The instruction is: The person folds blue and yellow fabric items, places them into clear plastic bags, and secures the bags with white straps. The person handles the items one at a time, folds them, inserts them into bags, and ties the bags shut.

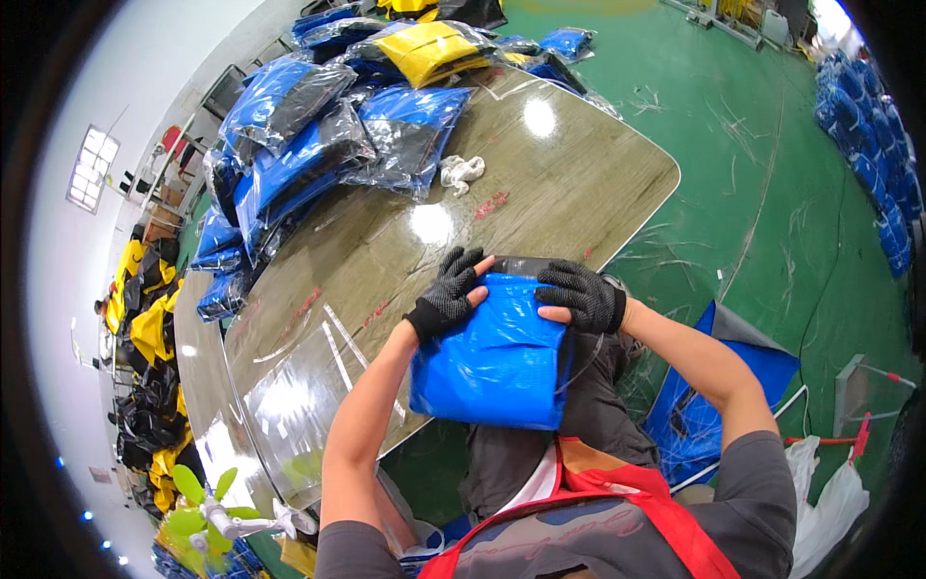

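A folded blue tarp (494,362) with a dark grey strip along its far edge rests partly on the near table edge and partly over my lap. My left hand (451,292), in a black dotted glove with bare thumb and fingertip, grips its far left corner. On the far right corner, my right hand (585,297) is closed over the edge, fingers on top and bare thumb on the blue face. The tarp's surface is shiny and creased; its underside is hidden.
Plastic-wrapped blue and grey bundles (289,164) are piled on the table's (579,174) far left, a yellow bundle (429,50) on top. A white crumpled cloth (462,174), clear plastic sheets (299,396) and a small green-bladed fan (217,516) are nearby. Another blue sheet (690,425) lies right.
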